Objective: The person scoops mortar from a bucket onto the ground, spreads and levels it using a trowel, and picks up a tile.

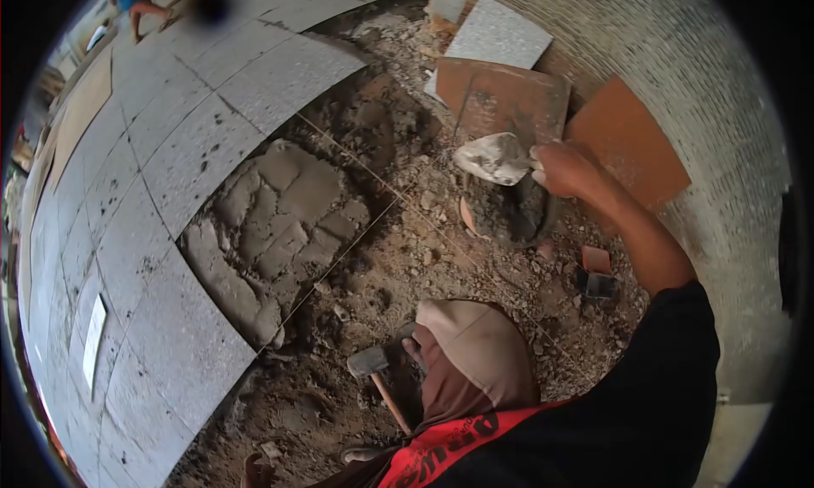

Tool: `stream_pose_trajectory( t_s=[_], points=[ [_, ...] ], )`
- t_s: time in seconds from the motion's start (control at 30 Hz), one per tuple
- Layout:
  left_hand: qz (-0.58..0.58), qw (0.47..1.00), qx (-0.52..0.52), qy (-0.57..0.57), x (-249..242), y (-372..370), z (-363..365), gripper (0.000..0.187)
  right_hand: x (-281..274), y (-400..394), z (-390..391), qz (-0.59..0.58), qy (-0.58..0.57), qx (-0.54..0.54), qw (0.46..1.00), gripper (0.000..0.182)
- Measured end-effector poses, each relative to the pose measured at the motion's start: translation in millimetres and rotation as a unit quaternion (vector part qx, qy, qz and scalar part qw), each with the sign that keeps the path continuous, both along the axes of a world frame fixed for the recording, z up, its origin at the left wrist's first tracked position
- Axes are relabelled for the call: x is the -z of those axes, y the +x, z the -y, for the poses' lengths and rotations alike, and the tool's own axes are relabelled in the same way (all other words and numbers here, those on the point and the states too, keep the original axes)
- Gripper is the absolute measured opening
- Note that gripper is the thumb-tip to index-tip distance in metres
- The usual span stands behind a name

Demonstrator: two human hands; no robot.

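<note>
My right hand [564,167] is closed round the handle of a trowel, whose pale, mortar-smeared blade [493,159] points left. Under the blade sits a dark bucket [543,225] with grey mortar inside. A bed of wet mortar [292,200], marked with trowel strokes, lies beside the laid grey tiles [203,344]. At the bottom edge my left hand [257,471] is partly in view, low over the soil, its fingers seeming apart with nothing visible in them. Near my bent knee rests a hammer [368,362] with a wooden handle.
Taut strings [407,201] cross above the rubble. Loose tiles, one speckled grey [498,32] and one reddish-brown [629,140], lean by the ridged wall [721,106]. A small black and red block [597,272] lies at right. Another person [136,5] walks on the far tiles.
</note>
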State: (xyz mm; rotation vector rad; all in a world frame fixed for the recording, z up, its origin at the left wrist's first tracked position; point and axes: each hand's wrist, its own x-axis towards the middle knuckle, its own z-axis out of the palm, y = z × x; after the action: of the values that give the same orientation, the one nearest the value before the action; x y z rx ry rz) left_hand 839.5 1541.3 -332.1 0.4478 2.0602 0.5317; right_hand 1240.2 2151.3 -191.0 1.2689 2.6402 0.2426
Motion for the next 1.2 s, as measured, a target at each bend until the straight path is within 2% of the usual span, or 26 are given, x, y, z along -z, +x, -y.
stream_pose_trajectory(
  t_s=[0.03,0.07,0.13,0.17,0.27,0.33,0.4,0.47,0.57,0.63,0.73,0.8,0.9,0.97,1.03,1.13,1.2],
  points=[
    [0.038,0.999,-0.028,0.026,11.6,-9.1,-0.8,0.033,9.6,43.6,-16.6,0.040,-0.002,0.034,0.999,0.016],
    [0.019,0.999,-0.005,0.031,16.3,-12.5,-4.8,0.032,18.4,73.1,-29.1,0.078,-0.004,0.064,0.995,0.014],
    [-0.020,0.998,0.034,0.042,13.5,-11.1,-25.2,0.031,7.6,84.0,-14.0,0.156,0.009,0.128,0.979,0.013],
    [-0.060,0.994,0.095,-0.002,1.5,-7.4,-36.8,0.028,5.5,86.9,-6.2,0.196,0.014,0.157,0.968,0.013],
    [-0.026,0.998,0.043,0.031,10.5,-11.9,-31.8,0.027,70.2,120.0,-24.1,0.209,0.020,0.134,0.968,0.012],
    [-0.015,0.998,-0.008,0.055,5.1,-4.5,-36.9,0.029,118.6,106.5,-26.3,0.155,-0.038,0.128,0.979,0.012],
    [-0.012,0.999,-0.025,0.047,-0.5,-5.3,-38.8,0.030,141.5,89.5,-28.3,0.125,-0.090,0.188,0.970,0.015],
    [-0.011,1.000,-0.018,0.013,0.9,-9.7,-40.5,0.032,144.3,82.0,-31.1,0.077,-0.145,0.229,0.959,0.017],
    [-0.107,0.983,0.105,-0.103,-23.0,-0.6,-67.9,0.036,124.6,92.6,-19.0,-0.018,-0.213,0.257,0.942,0.019],
    [-0.073,0.992,0.083,-0.059,-18.4,-5.6,-72.2,0.037,124.0,109.3,-10.7,-0.097,-0.219,0.261,0.935,0.022],
    [-0.027,0.999,0.043,0.007,0.0,-20.0,-57.8,0.040,118.4,96.7,-5.7,-0.218,-0.330,0.339,0.854,0.025],
    [0.005,0.999,0.011,0.043,-0.9,-18.2,-52.5,0.042,146.3,82.5,-10.1,-0.271,-0.328,0.362,0.829,0.025],
    [-0.041,0.999,0.000,0.010,-12.4,-10.6,-81.2,0.046,162.2,68.6,-18.1,-0.344,-0.364,0.373,0.781,0.025],
    [-0.061,0.998,0.003,0.014,-5.9,-11.1,-80.9,0.050,152.6,75.8,-11.2,-0.342,-0.358,0.360,0.790,0.026],
    [-0.179,0.982,0.044,0.029,-24.0,17.1,-98.6,0.050,136.6,84.3,-0.9,-0.364,-0.361,0.358,0.780,0.027],
    [-0.242,0.959,0.116,0.095,-16.0,13.8,-83.3,0.048,118.8,92.9,12.2,-0.391,-0.326,0.348,0.787,0.026],
    [-0.268,0.933,0.177,0.162,42.3,-37.9,-28.4,0.042,90.9,91.5,20.7,-0.356,-0.274,0.322,0.833,0.025]
  ],
)
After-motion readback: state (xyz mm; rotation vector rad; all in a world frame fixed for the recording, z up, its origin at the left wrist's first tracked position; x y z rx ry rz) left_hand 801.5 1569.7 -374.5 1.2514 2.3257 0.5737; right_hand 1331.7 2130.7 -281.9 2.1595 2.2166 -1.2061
